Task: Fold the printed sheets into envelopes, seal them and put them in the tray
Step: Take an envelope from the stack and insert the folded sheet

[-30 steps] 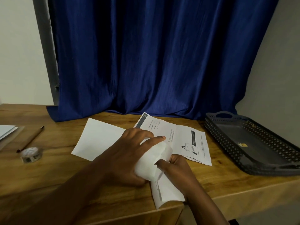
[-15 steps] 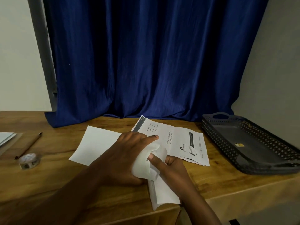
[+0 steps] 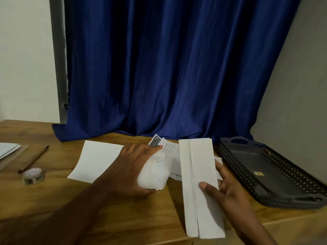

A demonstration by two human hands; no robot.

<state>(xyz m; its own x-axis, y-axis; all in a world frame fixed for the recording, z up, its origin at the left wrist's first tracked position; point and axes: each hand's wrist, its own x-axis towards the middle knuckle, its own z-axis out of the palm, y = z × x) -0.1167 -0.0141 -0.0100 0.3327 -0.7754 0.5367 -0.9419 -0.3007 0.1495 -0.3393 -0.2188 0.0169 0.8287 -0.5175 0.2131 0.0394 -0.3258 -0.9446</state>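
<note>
- Two hands at work, and we count from their holds outward.
- Right hand (image 3: 228, 188): thumb on top and fingers beneath, pinching the long folded sheet (image 3: 200, 183) at its right edge. We judge the pinch is there to keep the overlapped flaps from springing apart, since a seam runs down its length.
- Folded sheet: lies lengthwise, far end toward the curtain (image 3: 177, 68), near end past the table (image 3: 123, 218) edge, just left of the tray.
- Left hand (image 3: 131, 167): curled round a crumpled white wad (image 3: 154, 175), fingers over the top. We cannot tell what the wad is; a cloth or tissue for pressing creases is our guess.
- Printed sheets (image 3: 168, 149): a few lie flat behind the wad, partly covered by the left hand and the folded sheet, within reach for the next folds.
- Blank sheet (image 3: 97, 160): flat on the table left of the left hand, its near corner under the forearm.
- Tray (image 3: 230, 156): dark and perforated, at the right end of the table, holding only a small yellow label as far as we see. We judge nothing is filed yet.
- Tape roll (image 3: 33, 175): well to the left, beside a pencil (image 3: 33, 159). Sealing appears undone, so we expect the tape is wanted before the tray.
- Paper stack (image 3: 8, 149): at the far left edge, cut off by the frame.
</note>
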